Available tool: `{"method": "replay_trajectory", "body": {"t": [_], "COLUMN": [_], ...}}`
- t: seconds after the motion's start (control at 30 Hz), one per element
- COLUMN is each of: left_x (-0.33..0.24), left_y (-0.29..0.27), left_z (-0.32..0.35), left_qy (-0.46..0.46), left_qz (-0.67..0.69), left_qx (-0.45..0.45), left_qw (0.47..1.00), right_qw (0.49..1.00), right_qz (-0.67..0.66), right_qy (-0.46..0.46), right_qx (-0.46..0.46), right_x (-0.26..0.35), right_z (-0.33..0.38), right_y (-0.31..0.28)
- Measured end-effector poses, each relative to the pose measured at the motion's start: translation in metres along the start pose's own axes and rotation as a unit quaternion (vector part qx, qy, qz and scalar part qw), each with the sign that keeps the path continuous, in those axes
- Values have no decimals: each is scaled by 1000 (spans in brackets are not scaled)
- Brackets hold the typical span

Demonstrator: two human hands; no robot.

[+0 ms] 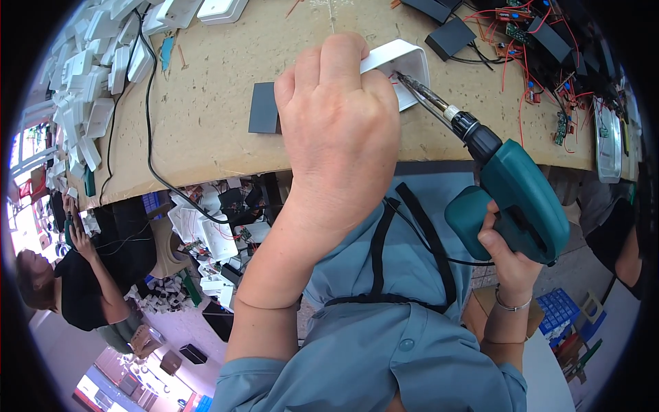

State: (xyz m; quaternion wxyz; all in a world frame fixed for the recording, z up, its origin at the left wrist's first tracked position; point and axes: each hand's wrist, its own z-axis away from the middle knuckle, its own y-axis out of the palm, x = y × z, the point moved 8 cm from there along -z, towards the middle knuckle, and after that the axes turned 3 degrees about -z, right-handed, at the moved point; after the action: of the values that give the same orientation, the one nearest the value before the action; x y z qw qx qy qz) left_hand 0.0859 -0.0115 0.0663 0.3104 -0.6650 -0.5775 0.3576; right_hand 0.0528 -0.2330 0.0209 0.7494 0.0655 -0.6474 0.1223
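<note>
My left hand point(336, 123) is closed around a white plastic housing point(419, 63), held tilted over the table so that its hollow inner side faces right. The fingers and the back of the hand hide much of that housing. In my right hand point(511, 257) is a teal soldering gun point(525, 199), gripped by its handle. Its dark metal tip point(410, 82) reaches inside the housing; whether it touches anything there is hard to make out. A dark grey box point(263, 108) lies on the table just left of my left hand, partly covered by it.
White housings point(75, 103) are heaped at the far left beside a black cable point(149, 117). Circuit boards with red wires point(532, 62) and a black box point(449, 38) lie at the far right. White parts point(220, 237) fill the space below the table edge. Another person point(86, 275) works at left.
</note>
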Motion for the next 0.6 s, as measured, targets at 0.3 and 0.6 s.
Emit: {"method": "replay_trajectory", "body": {"t": [0.3, 0.6], "left_x": [-1, -2], "left_y": [1, 0], "left_z": [1, 1], "left_qy": [1, 7], "left_qz": [13, 29], "left_qx": [-14, -28], "left_qw": [1000, 999], "right_qw": [997, 995], "right_qz": [56, 78], "right_qy": [-41, -47], "right_qx": [25, 34], "right_x": [3, 3], "right_z": [1, 3], "right_y": [-6, -3]}}
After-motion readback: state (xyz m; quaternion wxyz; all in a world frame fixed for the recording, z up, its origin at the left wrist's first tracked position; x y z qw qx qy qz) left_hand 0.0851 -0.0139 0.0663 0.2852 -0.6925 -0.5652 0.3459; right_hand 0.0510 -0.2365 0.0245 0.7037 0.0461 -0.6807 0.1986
